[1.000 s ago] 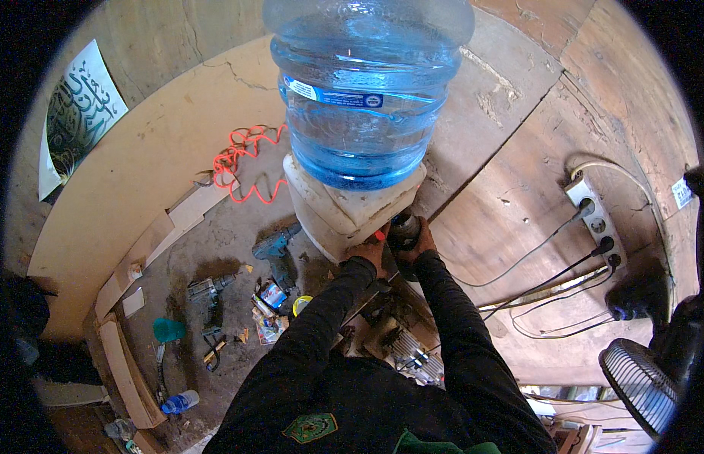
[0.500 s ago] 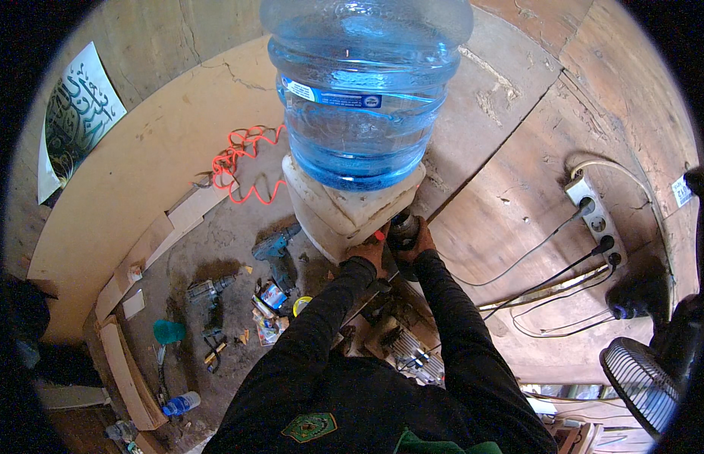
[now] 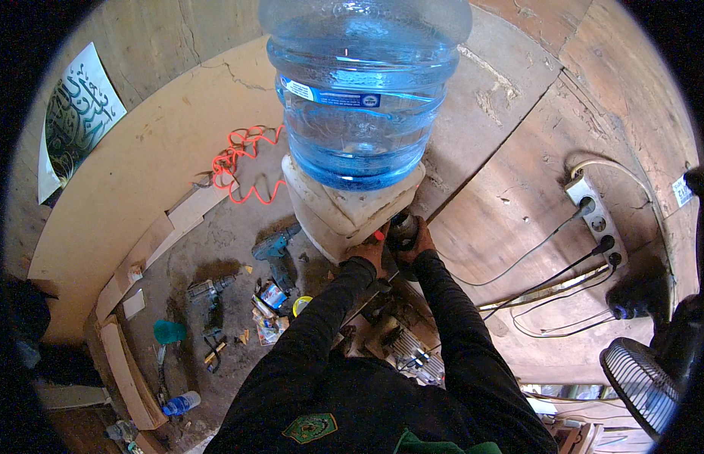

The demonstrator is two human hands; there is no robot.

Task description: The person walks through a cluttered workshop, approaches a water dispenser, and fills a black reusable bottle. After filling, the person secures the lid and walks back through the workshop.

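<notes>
Below the blue water jug (image 3: 359, 113), at the front of the pale dispenser (image 3: 341, 212), your right grip (image 3: 423, 239) is wrapped around a dark round container (image 3: 403, 230); your left grip (image 3: 372, 253) is at the red tap (image 3: 378, 236), though whether it pinches that, I cannot tell.

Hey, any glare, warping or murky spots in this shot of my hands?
Head view: bright glare on the blue water jug; head view: fisheye-bowed edge on the tan panel, black corners; head view: left hand and right hand dim, detail on the dark container mostly lost.
</notes>
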